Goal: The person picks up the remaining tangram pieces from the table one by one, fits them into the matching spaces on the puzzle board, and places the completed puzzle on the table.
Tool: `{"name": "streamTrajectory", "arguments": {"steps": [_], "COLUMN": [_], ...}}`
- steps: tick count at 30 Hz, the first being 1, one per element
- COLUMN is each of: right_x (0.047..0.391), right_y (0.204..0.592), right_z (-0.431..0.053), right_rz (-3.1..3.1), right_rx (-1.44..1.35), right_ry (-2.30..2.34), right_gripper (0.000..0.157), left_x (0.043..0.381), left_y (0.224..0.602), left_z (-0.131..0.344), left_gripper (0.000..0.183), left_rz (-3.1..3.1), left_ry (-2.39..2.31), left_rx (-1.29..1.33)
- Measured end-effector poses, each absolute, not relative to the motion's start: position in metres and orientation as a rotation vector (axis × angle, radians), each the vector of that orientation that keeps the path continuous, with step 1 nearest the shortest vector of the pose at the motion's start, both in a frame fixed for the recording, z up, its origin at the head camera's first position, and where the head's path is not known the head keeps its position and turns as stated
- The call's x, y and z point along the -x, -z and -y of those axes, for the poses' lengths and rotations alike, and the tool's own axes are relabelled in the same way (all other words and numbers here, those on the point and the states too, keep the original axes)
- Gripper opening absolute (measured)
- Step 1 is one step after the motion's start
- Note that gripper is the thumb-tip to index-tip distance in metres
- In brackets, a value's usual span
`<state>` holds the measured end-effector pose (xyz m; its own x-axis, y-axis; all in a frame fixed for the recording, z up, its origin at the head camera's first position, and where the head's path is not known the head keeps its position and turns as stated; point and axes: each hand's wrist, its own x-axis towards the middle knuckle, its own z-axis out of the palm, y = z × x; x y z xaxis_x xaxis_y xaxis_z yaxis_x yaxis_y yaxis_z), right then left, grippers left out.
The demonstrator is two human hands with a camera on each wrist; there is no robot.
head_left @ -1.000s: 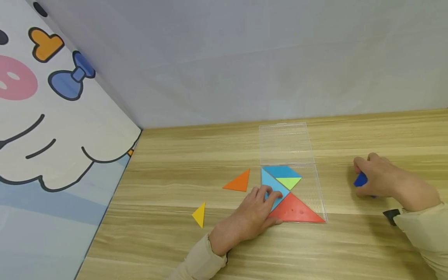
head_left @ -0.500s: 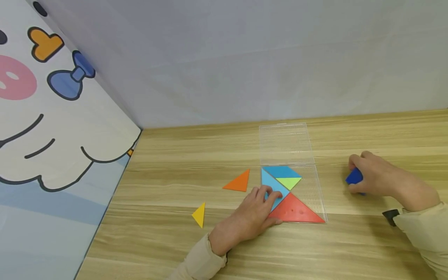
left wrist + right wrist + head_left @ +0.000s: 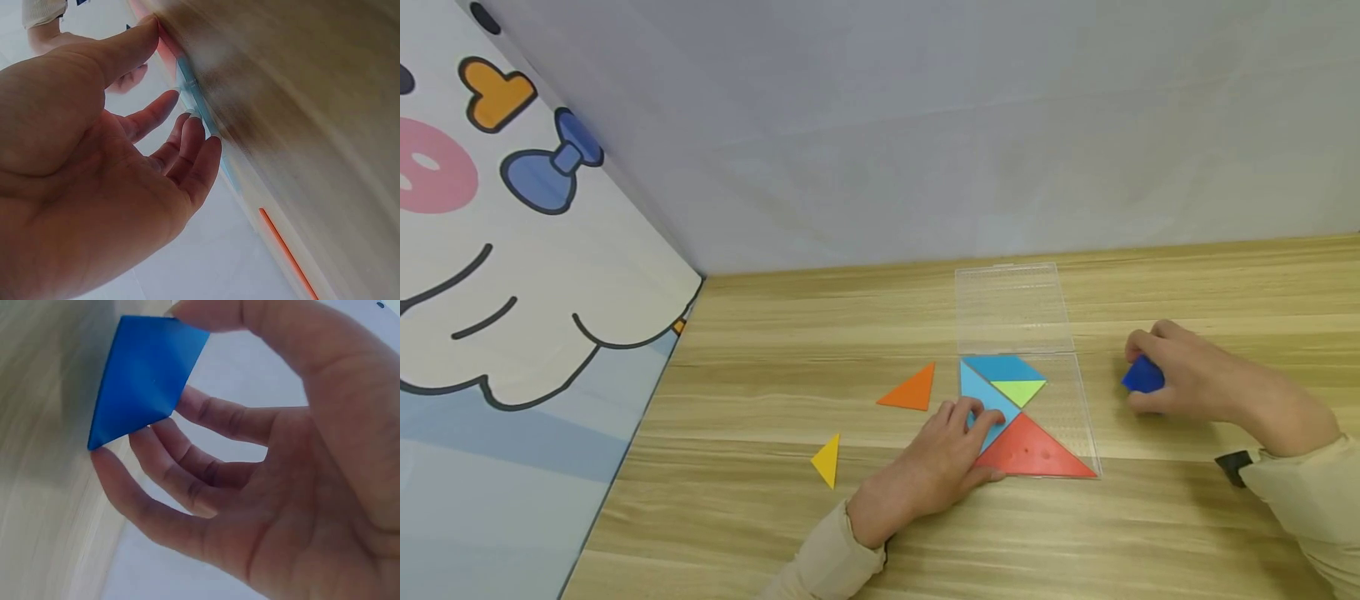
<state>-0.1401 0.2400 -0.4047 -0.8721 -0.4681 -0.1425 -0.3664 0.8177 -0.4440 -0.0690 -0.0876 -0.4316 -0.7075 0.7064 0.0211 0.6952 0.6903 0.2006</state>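
My right hand (image 3: 1180,375) pinches a dark blue four-sided tangram piece (image 3: 1144,375) by its edges, to the right of the clear plastic case (image 3: 1071,433). In the right wrist view the thumb is at one corner of the blue piece (image 3: 144,372) and fingertips touch the opposite edge. My left hand (image 3: 951,454) rests at the case's left side, relaxed fingertips on the light blue triangle (image 3: 981,387) and thumb by the red triangle (image 3: 1033,454). A blue parallelogram (image 3: 1006,367) and a lime triangle (image 3: 1019,392) also lie in the case.
An orange triangle (image 3: 912,389) lies on the wooden table (image 3: 737,375) just left of the case, and a yellow triangle (image 3: 827,461) farther left. The case's clear lid (image 3: 1011,308) lies flat behind it. A pale wall backs the table; a cartoon panel (image 3: 550,292) stands left.
My right hand has moved left toward the case with the dark blue piece, more of which now shows. The left hand and the other pieces have stayed where they were.
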Motion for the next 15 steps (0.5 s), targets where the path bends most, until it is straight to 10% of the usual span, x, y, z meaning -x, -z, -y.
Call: {"name": "streamTrajectory", "arguments": {"steps": [15], "right_x": [0.136], "right_y": [0.405], "right_z": [-0.223], "right_rz": [-2.764], "right_rx": [0.810], "right_ry": [0.656], "right_gripper": [0.037], "left_x": [0.067], "left_y": [0.430], "left_z": [0.089], "left_gripper": [0.056], "left_rz": [-2.821], "left_ry": [-0.294], "left_rx": [-1.146]}}
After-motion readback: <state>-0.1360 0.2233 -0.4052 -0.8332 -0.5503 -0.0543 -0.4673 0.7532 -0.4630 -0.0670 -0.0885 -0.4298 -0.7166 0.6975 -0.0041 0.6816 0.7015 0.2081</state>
